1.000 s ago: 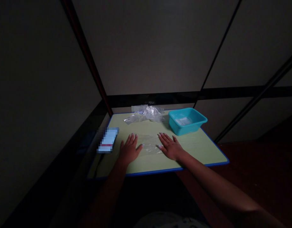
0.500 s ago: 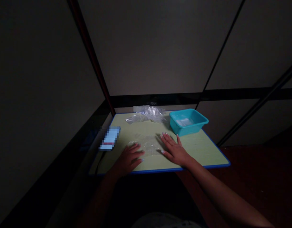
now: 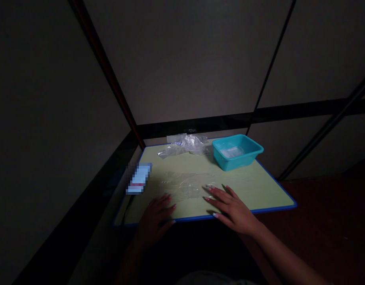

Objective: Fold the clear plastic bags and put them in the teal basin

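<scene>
A clear plastic bag (image 3: 188,187) lies spread flat on the small yellow-green table (image 3: 253,190). At its near left corner is my left hand (image 3: 155,215), open, fingers apart, over the table's front edge. My right hand (image 3: 231,208) is open too, its fingertips at the bag's right end; whether they press on it I cannot tell. Neither hand grips anything. Farther back lies a crumpled heap of clear plastic bags (image 3: 188,144).
A turquoise plastic basin (image 3: 237,161) with something clear and flat inside stands at the back right. At the left edge is a pixelated bright phone-like screen (image 3: 139,179). Panelled walls (image 3: 182,71) rise behind and to the left of the table.
Both hands have drawn back toward the table's front edge, the right one also outward to the right. More of the flat bag shows between them. The view has tilted slightly.
</scene>
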A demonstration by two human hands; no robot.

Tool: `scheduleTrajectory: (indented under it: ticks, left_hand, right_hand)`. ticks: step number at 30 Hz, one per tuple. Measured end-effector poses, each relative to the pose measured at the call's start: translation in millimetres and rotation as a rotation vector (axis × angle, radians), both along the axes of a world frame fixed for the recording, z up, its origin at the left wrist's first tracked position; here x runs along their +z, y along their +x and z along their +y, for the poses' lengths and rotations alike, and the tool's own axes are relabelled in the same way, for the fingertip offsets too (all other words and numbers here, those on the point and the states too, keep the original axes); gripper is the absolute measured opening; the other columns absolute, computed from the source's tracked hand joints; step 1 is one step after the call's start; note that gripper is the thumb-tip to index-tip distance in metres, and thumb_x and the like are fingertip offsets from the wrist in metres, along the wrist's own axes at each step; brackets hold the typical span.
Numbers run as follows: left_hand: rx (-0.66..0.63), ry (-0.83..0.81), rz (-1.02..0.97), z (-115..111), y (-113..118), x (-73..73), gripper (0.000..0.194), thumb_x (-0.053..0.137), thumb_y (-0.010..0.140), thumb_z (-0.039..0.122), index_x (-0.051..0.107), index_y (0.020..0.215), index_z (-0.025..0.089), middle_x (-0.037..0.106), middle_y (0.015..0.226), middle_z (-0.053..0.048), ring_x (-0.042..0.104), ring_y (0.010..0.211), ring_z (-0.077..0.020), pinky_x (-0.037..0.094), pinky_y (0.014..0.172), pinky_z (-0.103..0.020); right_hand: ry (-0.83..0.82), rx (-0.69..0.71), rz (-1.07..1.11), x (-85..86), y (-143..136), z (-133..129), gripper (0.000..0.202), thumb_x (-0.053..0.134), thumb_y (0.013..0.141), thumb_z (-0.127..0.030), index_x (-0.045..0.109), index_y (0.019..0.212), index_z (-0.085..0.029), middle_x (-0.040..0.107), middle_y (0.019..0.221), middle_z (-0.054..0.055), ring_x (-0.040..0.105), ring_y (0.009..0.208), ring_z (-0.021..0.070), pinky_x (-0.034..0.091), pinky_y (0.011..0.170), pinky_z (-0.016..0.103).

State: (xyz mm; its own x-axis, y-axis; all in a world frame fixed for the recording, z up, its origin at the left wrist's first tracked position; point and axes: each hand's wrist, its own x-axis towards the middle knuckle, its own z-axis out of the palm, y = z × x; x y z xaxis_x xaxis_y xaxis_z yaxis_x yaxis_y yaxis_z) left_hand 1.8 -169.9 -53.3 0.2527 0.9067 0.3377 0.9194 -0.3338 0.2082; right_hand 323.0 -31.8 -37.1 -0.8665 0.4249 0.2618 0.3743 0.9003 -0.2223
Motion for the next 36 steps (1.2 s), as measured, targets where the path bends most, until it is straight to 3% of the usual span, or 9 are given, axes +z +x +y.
scheduleTrajectory:
  ticks: [6, 13, 22, 30, 36]
  left_hand:
    - [0.016, 0.089, -0.016, -6, -13, -8.0, 0.033, 0.051, 0.089, 0.031, 0.061, 0.121, 0.028, 0.061, 0.129, -0.007, 0.052, 0.123, -0.0269, 0.04, 0.102, -0.055]
    - [0.058, 0.036, -0.011, -3, -16, -7.3, 0.039, 0.05, 0.09, 0.032, 0.057, 0.126, 0.023, 0.061, 0.129, -0.009, 0.054, 0.122, -0.0269, 0.041, 0.101, -0.055]
    - [0.054, 0.045, -0.113, -1, -19, -5.6, 0.036, 0.043, 0.093, 0.03, 0.06, 0.123, 0.025, 0.064, 0.123, -0.007, 0.055, 0.121, -0.0241, 0.042, 0.101, -0.051]
    - [0.06, 0.123, -0.21, 3, -13, 8.4, 0.032, 0.043, 0.094, 0.035, 0.067, 0.113, 0.025, 0.07, 0.114, -0.006, 0.061, 0.112, -0.0226, 0.05, 0.096, -0.045]
    - [0.097, 0.127, -0.289, 15, -5, 27.4, 0.031, 0.046, 0.092, 0.041, 0.073, 0.095, 0.025, 0.073, 0.102, -0.004, 0.065, 0.102, -0.0217, 0.052, 0.094, -0.042]
  right_hand:
    - [0.059, -0.008, 0.074, 1.5, 3, -2, 0.033, 0.046, 0.093, -0.032, 0.063, 0.119, -0.022, 0.045, 0.143, 0.011, 0.039, 0.133, 0.0271, 0.024, 0.109, 0.056]
    - [0.005, -0.042, 0.067, 2.2, -2, -3, 0.038, 0.048, 0.092, -0.033, 0.058, 0.126, -0.019, 0.051, 0.138, 0.013, 0.044, 0.13, 0.0262, 0.028, 0.108, 0.054]
    - [-0.049, -0.017, 0.091, 3.0, -2, -1, 0.041, 0.045, 0.093, -0.027, 0.051, 0.132, -0.019, 0.056, 0.132, 0.013, 0.046, 0.128, 0.0248, 0.023, 0.11, 0.056]
    - [-0.047, -0.007, 0.162, 5.7, -2, -2, 0.032, 0.046, 0.092, -0.026, 0.059, 0.121, -0.022, 0.062, 0.125, 0.01, 0.05, 0.124, 0.0226, 0.023, 0.11, 0.051]
    - [-0.011, -0.09, 0.146, 7.7, -45, -8, 0.033, 0.053, 0.09, -0.03, 0.058, 0.12, -0.019, 0.06, 0.124, 0.013, 0.049, 0.12, 0.025, 0.027, 0.104, 0.047]
